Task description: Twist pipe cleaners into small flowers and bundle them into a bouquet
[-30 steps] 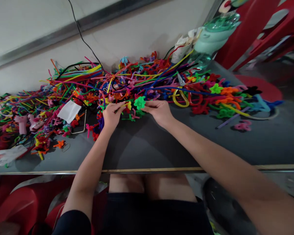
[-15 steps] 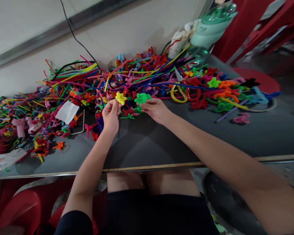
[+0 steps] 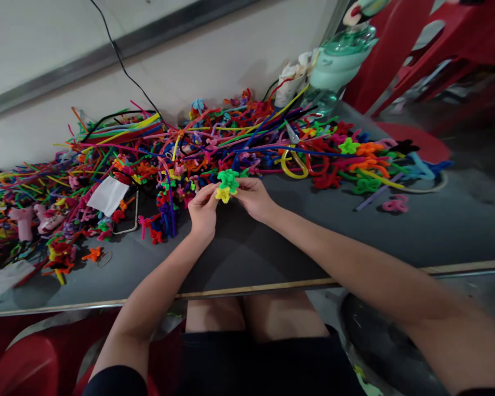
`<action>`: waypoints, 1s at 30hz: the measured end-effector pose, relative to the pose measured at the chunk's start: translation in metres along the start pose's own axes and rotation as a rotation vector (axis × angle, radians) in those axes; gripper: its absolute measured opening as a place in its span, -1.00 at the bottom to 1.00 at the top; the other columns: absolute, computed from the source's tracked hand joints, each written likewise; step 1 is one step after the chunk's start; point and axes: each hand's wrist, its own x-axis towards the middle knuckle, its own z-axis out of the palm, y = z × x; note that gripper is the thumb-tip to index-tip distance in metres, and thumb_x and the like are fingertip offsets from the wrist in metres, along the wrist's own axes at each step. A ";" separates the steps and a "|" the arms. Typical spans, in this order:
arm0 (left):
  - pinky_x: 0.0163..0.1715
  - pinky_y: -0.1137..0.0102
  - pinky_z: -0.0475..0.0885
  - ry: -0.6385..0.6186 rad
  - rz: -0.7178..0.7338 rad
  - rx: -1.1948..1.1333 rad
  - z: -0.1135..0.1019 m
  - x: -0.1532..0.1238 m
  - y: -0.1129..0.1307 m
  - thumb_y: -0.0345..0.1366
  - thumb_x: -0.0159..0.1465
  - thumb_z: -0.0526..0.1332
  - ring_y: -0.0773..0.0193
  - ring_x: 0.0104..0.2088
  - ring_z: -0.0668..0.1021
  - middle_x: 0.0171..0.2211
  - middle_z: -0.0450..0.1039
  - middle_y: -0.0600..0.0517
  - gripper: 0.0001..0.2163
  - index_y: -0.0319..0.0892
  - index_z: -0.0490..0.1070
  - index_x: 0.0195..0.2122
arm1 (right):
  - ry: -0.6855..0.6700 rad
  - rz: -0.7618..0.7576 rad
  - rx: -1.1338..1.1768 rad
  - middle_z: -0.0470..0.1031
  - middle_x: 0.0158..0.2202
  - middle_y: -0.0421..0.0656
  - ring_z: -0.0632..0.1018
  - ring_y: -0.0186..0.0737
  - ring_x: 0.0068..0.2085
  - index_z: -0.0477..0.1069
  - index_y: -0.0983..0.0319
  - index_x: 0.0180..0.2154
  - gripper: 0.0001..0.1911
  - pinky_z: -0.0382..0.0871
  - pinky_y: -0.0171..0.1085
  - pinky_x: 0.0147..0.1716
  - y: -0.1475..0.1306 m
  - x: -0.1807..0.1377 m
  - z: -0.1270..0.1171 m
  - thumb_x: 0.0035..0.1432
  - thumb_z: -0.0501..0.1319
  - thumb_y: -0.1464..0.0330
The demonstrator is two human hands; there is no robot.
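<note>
Both hands meet above the table, just in front of the heap of pipe cleaners. My left hand (image 3: 204,210) is closed in a pinch on a yellow pipe-cleaner flower (image 3: 223,194). From the other side, my right hand (image 3: 253,199) pinches a green pipe-cleaner flower (image 3: 227,179). The two flowers touch or overlap, green above yellow; how they are joined, if at all, I cannot tell. Fingers hide their lower parts. Behind them lies the heap of pipe cleaners (image 3: 206,146) in many colours, with small finished flowers among them.
Scissors with yellow and red handles (image 3: 295,165) lie on the heap's right. A green water bottle (image 3: 334,69) and a white cup (image 3: 286,91) stand at the back. White paper (image 3: 108,195) covers part of a phone-like frame (image 3: 137,212). The table's front edge (image 3: 256,287) crosses below my arms.
My hands have come together, bringing the yellow flower right and down against the green one. The green flower has shifted slightly left and down. The camera view has moved a little.
</note>
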 end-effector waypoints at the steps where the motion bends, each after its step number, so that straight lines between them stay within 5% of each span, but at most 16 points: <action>1: -0.22 0.43 0.44 -0.005 0.055 0.053 -0.001 -0.001 0.000 -0.17 -0.01 0.45 0.36 -0.32 0.55 -0.38 0.56 0.06 -0.78 -0.15 0.57 -0.39 | 0.003 -0.015 -0.018 0.49 -0.55 -0.27 0.48 -0.33 -0.46 0.54 0.15 -0.53 -0.68 0.40 -0.27 -0.37 0.000 0.000 0.000 -0.29 0.49 0.09; 6: -0.45 0.49 0.39 -0.036 0.256 0.364 -0.007 0.001 0.002 -0.10 0.19 0.30 0.40 -0.48 0.51 -0.47 0.50 0.07 -0.77 -0.18 0.51 -0.31 | 0.077 -0.072 -0.131 0.46 -0.55 -0.26 0.45 -0.34 -0.48 0.51 0.16 -0.50 -0.69 0.40 -0.27 -0.38 0.001 -0.008 0.007 -0.18 0.45 0.09; 13: -0.27 0.37 0.42 -0.228 0.763 0.877 -0.021 0.015 0.010 -0.25 0.28 0.23 0.29 -0.34 0.54 -0.36 0.60 0.00 -0.86 -0.13 0.56 -0.26 | 0.186 -0.080 -0.223 0.38 -0.55 -0.27 0.32 -0.42 -0.54 0.46 0.21 -0.46 -0.66 0.25 -0.35 -0.52 0.003 -0.005 0.004 -0.08 0.39 0.08; 17: -0.28 0.36 0.42 -0.255 0.661 0.828 -0.020 0.014 0.012 -0.28 0.27 0.23 0.30 -0.36 0.54 -0.38 0.59 0.00 -0.87 -0.13 0.57 -0.32 | 0.218 -0.086 -0.226 0.41 -0.52 -0.25 0.33 -0.42 -0.53 0.46 0.20 -0.45 -0.66 0.28 -0.35 -0.50 -0.001 0.000 -0.003 -0.06 0.37 0.06; 21: -0.43 0.44 0.40 -0.077 0.284 0.458 -0.014 0.012 0.010 -0.16 0.20 0.29 0.35 -0.47 0.52 -0.46 0.55 0.02 -0.81 -0.17 0.56 -0.36 | 0.296 -0.172 -0.214 0.47 -0.46 -0.23 0.40 -0.36 -0.47 0.49 0.16 -0.39 -0.65 0.34 -0.32 -0.44 -0.003 -0.002 -0.003 -0.02 0.33 0.01; 24: -0.50 0.48 0.38 -0.015 0.090 0.234 -0.010 0.011 0.008 -0.11 0.12 0.34 0.37 -0.50 0.51 -0.46 0.55 0.03 -0.77 -0.19 0.55 -0.37 | 0.213 -0.210 -0.248 0.51 -0.42 -0.20 0.48 -0.29 -0.38 0.50 0.15 -0.38 -0.66 0.42 -0.24 -0.29 -0.002 -0.006 0.000 -0.01 0.33 0.01; 30: -0.55 0.51 0.32 -0.055 0.235 0.356 -0.010 0.003 0.006 -0.21 0.09 0.35 0.45 -0.59 0.40 -0.54 0.51 0.07 -0.86 -0.19 0.57 -0.45 | 0.119 -0.284 -0.383 0.52 -0.34 -0.17 0.50 -0.26 -0.33 0.54 0.15 -0.37 -0.76 0.43 -0.21 -0.29 -0.001 -0.010 -0.002 0.04 0.34 0.12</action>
